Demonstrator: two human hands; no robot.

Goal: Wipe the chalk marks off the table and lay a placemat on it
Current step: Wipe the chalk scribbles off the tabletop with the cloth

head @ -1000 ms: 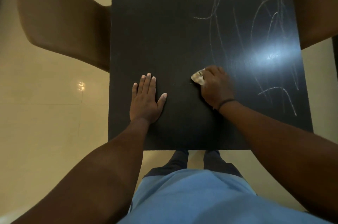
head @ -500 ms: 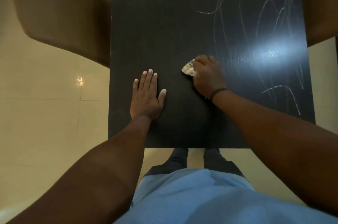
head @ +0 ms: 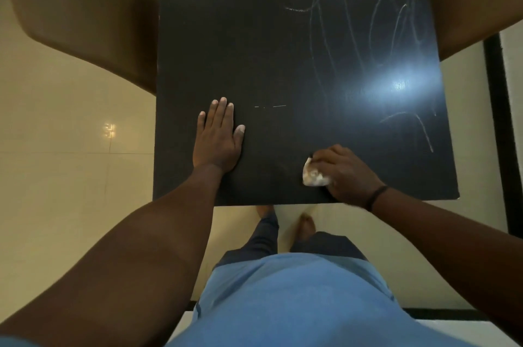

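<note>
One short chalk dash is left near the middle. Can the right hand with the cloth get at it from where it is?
Probably yes: the right hand holds the cloth near the chalk dash, bare table between.

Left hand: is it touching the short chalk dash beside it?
Apart. The head view shows bare dark table between the left hand and the short chalk dash.

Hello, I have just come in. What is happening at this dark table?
A person is wiping chalk off the dark table. The right hand grips a crumpled white cloth near the table's front edge, while the left hand rests flat on the surface. Chalk scribbles cover the far right part, and a short chalk line remains near the middle. No placemat is in view.
</note>
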